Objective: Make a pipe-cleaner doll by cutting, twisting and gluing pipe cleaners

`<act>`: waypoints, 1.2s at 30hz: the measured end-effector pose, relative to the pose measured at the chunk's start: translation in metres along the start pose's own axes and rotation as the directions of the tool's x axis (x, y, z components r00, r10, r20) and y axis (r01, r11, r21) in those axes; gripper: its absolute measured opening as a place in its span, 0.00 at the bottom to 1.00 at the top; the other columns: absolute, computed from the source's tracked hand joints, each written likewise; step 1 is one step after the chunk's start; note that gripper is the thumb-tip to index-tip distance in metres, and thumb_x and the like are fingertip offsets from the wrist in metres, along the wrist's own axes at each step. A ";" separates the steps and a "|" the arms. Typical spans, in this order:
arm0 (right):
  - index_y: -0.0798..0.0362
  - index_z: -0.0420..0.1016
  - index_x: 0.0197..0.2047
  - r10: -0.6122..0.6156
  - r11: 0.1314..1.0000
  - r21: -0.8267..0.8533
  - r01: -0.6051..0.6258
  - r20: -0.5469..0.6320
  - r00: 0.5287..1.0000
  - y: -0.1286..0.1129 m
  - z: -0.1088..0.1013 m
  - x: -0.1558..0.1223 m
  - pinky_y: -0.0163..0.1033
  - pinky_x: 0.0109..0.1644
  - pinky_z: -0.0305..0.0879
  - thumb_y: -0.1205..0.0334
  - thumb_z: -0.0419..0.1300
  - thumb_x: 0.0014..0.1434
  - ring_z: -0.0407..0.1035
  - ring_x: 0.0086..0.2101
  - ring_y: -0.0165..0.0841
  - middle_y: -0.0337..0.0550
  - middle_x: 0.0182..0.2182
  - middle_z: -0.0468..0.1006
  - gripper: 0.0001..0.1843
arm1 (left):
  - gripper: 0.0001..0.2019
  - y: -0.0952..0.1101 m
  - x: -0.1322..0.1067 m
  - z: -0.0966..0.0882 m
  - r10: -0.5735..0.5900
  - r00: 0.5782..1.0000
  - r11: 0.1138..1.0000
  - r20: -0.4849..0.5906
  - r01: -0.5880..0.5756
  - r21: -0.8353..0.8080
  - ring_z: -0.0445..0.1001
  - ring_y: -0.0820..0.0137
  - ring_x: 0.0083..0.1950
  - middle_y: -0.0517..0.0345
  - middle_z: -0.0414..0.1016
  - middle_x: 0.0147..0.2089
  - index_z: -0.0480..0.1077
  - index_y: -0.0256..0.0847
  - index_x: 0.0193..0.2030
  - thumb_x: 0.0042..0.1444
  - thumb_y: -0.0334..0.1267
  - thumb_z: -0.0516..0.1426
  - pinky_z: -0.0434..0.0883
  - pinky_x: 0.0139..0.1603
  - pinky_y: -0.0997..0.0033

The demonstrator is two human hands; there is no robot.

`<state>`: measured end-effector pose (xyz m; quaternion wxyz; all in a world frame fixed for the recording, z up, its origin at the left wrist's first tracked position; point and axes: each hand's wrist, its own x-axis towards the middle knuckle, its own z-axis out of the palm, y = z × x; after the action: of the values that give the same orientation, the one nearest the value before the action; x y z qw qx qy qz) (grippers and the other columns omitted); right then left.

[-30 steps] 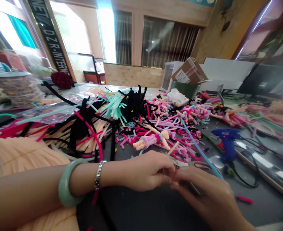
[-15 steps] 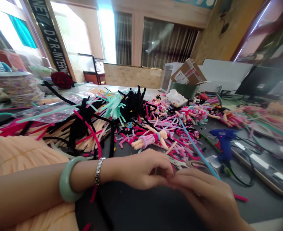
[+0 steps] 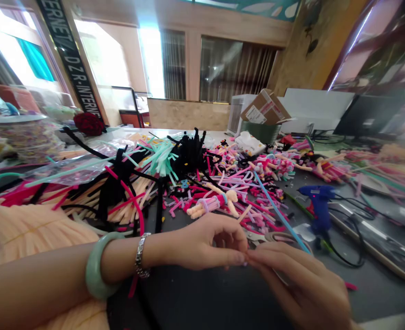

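Observation:
My left hand [image 3: 211, 243], with a green bangle [image 3: 101, 265] and a silver bracelet [image 3: 142, 255] on its wrist, pinches with thumb and fingertips over the dark table. Against its fingertips press those of my right hand [image 3: 298, 277]. Whatever the two hands hold between them is tiny and mostly covered; only a small pale lilac speck shows. Just beyond them lies a small doll [image 3: 212, 204] twisted from pink, lilac and beige pipe cleaners. A pair of scissors [image 3: 257, 237] rests behind my fingers, partly hidden by my right hand.
A blue glue gun [image 3: 318, 204] with a black cable stands on the right. Bundled beige pipe cleaners [image 3: 33, 233] lie under my left forearm. Cut pink and lilac pieces, black stems [image 3: 190, 151] and mint stems [image 3: 163, 158] cover the middle. A cardboard box [image 3: 266, 107] sits at the back.
The camera view has tilted slightly, so the scene sits a little lower. My left thumb has straightened toward the right fingertips; both hands stay together in the same place.

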<state>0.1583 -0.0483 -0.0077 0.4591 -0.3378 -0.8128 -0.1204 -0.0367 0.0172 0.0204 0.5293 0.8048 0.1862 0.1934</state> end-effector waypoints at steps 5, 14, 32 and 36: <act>0.52 0.76 0.37 -0.005 1.000 0.001 0.005 0.007 1.000 0.002 0.003 -0.003 0.30 0.43 0.69 0.71 0.59 0.57 0.76 0.33 0.28 0.40 0.31 0.81 0.07 | 0.03 0.001 0.000 0.000 0.001 1.000 1.000 -0.009 -0.001 -0.010 0.68 0.76 0.27 0.58 0.69 0.30 0.67 0.34 0.33 0.55 0.32 0.56 0.66 0.29 0.76; 0.54 0.71 0.46 0.095 0.939 -0.345 0.017 0.308 0.947 0.027 -0.020 -0.013 0.41 0.39 0.73 0.64 0.47 0.63 0.75 0.40 0.38 0.51 0.42 0.78 0.14 | 0.08 -0.012 0.004 -0.003 -0.080 0.976 0.982 -0.203 0.042 -0.186 0.67 0.78 0.24 0.64 0.64 0.24 0.63 0.36 0.28 0.54 0.36 0.57 0.63 0.26 0.79; 0.55 0.77 0.44 0.275 0.897 -0.443 -0.007 0.544 0.793 0.047 -0.024 -0.026 0.44 0.33 0.77 0.66 0.59 0.49 0.77 0.35 0.43 0.52 0.39 0.81 0.17 | 0.11 -0.029 0.013 -0.001 -0.174 0.880 0.904 -0.442 -0.036 -0.427 0.67 0.78 0.21 0.64 0.67 0.20 0.65 0.37 0.31 0.56 0.43 0.58 0.64 0.22 0.80; 0.54 0.77 0.38 0.332 0.889 -0.451 -0.076 0.521 0.787 0.039 -0.026 -0.019 0.43 0.32 0.76 0.65 0.58 0.48 0.77 0.32 0.41 0.50 0.35 0.81 0.13 | 0.10 -0.028 0.012 -0.001 -0.161 0.851 0.893 -0.499 -0.090 -0.442 0.66 0.79 0.20 0.64 0.67 0.21 0.64 0.37 0.32 0.57 0.41 0.57 0.64 0.22 0.80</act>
<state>0.2078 -0.0410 -0.0137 0.1166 -0.5337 -0.8281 -0.1254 -0.0295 0.0350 -0.0037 0.6333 0.5733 0.2886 0.4324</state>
